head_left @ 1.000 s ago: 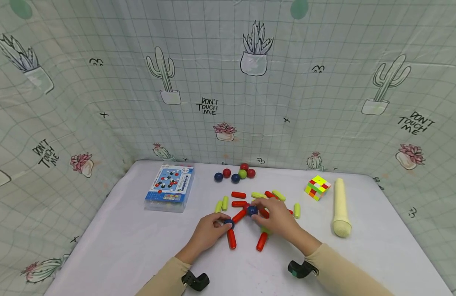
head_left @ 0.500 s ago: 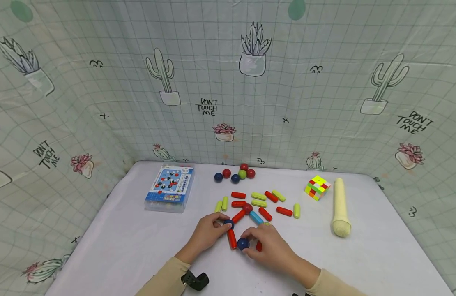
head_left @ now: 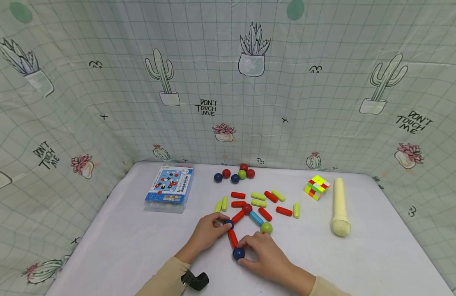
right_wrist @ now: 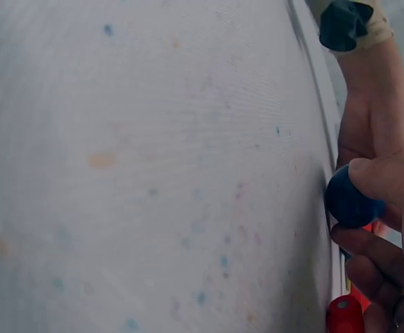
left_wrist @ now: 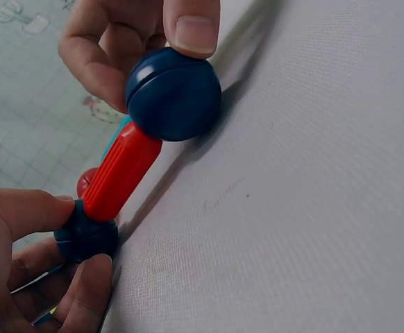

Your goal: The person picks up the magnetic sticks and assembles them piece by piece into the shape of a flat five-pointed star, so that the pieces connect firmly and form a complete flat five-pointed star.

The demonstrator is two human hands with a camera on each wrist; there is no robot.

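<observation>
With curled fingers and thumb, my left hand (head_left: 207, 232) pinches a dark blue ball (left_wrist: 87, 236) of a molecular model kit. A red connector stick (left_wrist: 123, 172) runs from it to a second dark blue ball (head_left: 238, 253), which my right hand (head_left: 265, 257) pinches between thumb and fingers. This stick's end meets the ball in the left wrist view. Another red stick (head_left: 238, 216) links the left-held ball to a red ball (head_left: 247, 209). From there a light blue stick (head_left: 256, 218) leads to a green ball (head_left: 266, 227). A red stick (right_wrist: 344, 316) below that is mostly hidden by my right hand.
Loose red and yellow-green sticks (head_left: 259, 203) lie beyond the hands. Farther back sit several red, blue and green balls (head_left: 235, 179). A boxed kit (head_left: 170, 187) stands at left; a puzzle cube (head_left: 317, 187) and a pale yellow microphone-shaped object (head_left: 340, 209) are at right.
My right hand has carried its blue ball toward me and left, to the near end of the red stick. That stick has tilted slightly. The left hand has stayed in place.
</observation>
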